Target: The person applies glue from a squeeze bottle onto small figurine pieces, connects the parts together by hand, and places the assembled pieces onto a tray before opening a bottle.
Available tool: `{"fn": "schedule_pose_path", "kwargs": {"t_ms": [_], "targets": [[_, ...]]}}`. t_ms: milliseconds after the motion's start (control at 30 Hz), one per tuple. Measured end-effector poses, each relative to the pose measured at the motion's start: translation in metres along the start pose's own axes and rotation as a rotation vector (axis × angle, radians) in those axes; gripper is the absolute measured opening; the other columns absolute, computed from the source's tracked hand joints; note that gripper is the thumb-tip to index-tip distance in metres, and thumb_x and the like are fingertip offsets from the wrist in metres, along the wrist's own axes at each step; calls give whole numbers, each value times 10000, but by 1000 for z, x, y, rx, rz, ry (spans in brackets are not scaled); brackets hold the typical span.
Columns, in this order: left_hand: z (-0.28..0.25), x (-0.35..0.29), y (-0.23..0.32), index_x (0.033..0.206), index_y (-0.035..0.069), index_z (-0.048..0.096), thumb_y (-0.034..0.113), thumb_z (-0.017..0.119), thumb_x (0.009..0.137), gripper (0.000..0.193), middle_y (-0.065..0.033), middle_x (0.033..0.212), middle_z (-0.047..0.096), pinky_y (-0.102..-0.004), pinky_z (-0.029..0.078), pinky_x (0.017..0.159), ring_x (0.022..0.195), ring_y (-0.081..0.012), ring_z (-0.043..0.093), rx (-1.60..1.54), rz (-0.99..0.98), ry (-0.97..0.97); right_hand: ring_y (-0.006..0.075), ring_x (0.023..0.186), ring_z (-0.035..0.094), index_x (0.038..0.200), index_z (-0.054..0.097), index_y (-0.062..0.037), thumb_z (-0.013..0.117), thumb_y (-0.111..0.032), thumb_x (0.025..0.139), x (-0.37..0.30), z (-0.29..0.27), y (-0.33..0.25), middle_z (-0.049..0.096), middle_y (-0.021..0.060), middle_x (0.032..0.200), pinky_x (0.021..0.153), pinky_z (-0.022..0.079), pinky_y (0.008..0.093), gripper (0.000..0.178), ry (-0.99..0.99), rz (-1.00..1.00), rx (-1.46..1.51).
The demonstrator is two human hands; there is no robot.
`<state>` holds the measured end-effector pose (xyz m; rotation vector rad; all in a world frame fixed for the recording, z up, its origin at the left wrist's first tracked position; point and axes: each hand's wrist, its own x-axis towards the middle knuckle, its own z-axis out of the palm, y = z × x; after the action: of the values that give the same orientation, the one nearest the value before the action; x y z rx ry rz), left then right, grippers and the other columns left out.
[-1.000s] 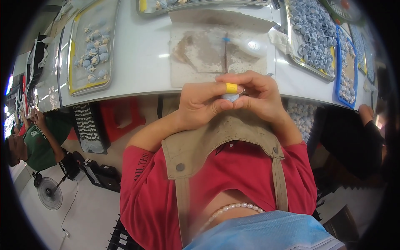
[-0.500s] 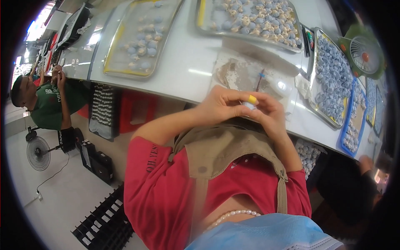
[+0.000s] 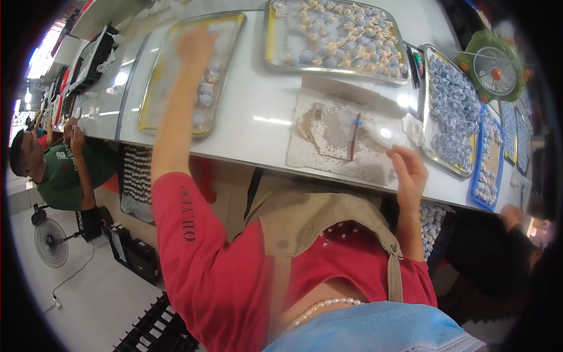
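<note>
My left hand (image 3: 196,48), smeared by motion, is over the far part of a clear tray (image 3: 146,120) with yellow edges. Small blue-grey round pieces with cream parts (image 3: 205,89) lie in that tray; the hand and forearm hide some of them. What the left fingers hold, if anything, does not show. By the table's front edge, my right hand (image 3: 410,173) is raised with thumb and forefinger drawn together. Anything between those fingertips is too small to make out. Close to them lies a glossy white oval thing (image 3: 384,136) on a stained board (image 3: 319,155), beside a thin brown stick (image 3: 353,146) with a blue band.
A large tray (image 3: 328,69) of blue-and-cream pieces stands beyond the board. Further right are a tray of blue-grey pieces (image 3: 454,111), a blue tray (image 3: 487,158) and a green fan (image 3: 497,73). A person in green (image 3: 70,167) works at the left, near a floor fan (image 3: 51,240).
My hands were together around a small white-and-blue piece in front of me. The left has moved far and left over the tray; the right has moved right, near the white oval thing.
</note>
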<state>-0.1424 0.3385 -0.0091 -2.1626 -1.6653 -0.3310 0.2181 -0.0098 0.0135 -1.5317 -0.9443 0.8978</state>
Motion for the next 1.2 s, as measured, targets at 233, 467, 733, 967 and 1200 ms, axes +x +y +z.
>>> {"fn": "schedule_pose_path", "kwargs": {"t_ms": [233,467,733,967,1200], "targets": [[40,34,139,1059,64,592,328,617,734,420,-190,1016,606,-424,420,845,951,-253,586,-464,370,-128,97,772,567,928,629,16,595,-63,815,3,-5,4,641,57,820,706,431,209,141,84,-161,-270],[-8,10,178,822,34,584,170,503,783,163,-190,776,592,-437,442,723,789,-311,588,-1318,141,-103,131,830,578,957,632,-15,602,-118,824,29,-26,10,645,77,911,759,431,245,171,90,-240,-414],[-105,-135,181,1168,-10,484,67,567,838,349,-81,1016,589,-230,480,692,815,-116,555,-2184,-514,-534,263,795,543,951,620,-35,690,-268,721,61,-31,26,607,110,831,699,432,343,335,-178,-398,-774],[-145,-200,216,1164,42,458,58,556,846,333,-140,1093,545,-199,474,686,798,-131,562,-2457,-684,-1046,130,697,554,988,578,-21,692,-199,739,41,-14,14,603,72,865,637,445,249,327,-178,-89,-493],[-136,-211,219,1175,47,486,77,575,849,339,-83,1101,547,-213,459,729,865,-122,551,-2346,-598,-1036,90,699,544,1027,519,-12,641,-82,792,10,-21,-4,582,27,862,613,448,230,273,-86,-3,29]]}}
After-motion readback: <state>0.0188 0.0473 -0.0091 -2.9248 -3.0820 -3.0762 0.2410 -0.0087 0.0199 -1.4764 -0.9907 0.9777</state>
